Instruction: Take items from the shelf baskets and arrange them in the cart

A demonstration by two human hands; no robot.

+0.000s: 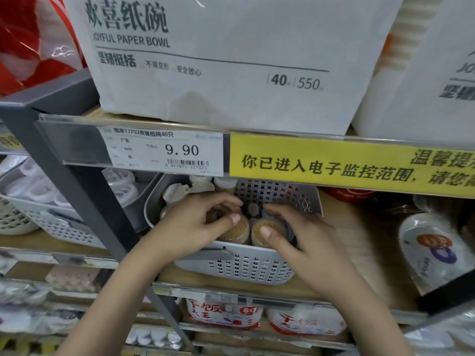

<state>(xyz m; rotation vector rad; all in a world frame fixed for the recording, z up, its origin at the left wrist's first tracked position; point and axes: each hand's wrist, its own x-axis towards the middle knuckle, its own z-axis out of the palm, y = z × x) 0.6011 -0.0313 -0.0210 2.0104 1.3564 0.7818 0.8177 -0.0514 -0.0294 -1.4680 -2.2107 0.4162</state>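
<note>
Reaching into the grey basket (246,268) at the centre of the frame, both hands are at the pick-up step; nothing has yet left the shelf, and the cart is not in view.

Nearest the camera, the two forearms rise from the lower edge of the frame. The left hand (198,227) has its fingers curled over the top of a round tub of toothpicks (237,231), thumb laid against its near side. The right hand (295,235) curls round a second tub (267,228) just beside the first, thumb pressed on its clear lid. Each grip appears clamped on its tub, though the far fingers are partly hidden.

The two tubs stand touching at the front wall of the basket. Behind them, at the back left of the basket, further small containers (203,185) stand half hidden under the shelf edge.

Above, the shelf rail carries a price label (164,150) and a yellow notice (347,165). A white pack of paper bowls (218,60) sits on the upper shelf.

Next move, as judged: lift both tubs straight up clear of the basket wall, draw them out under the rail, then turn toward the cart. The low rail above leaves little room, so the lift should stay short.
</note>
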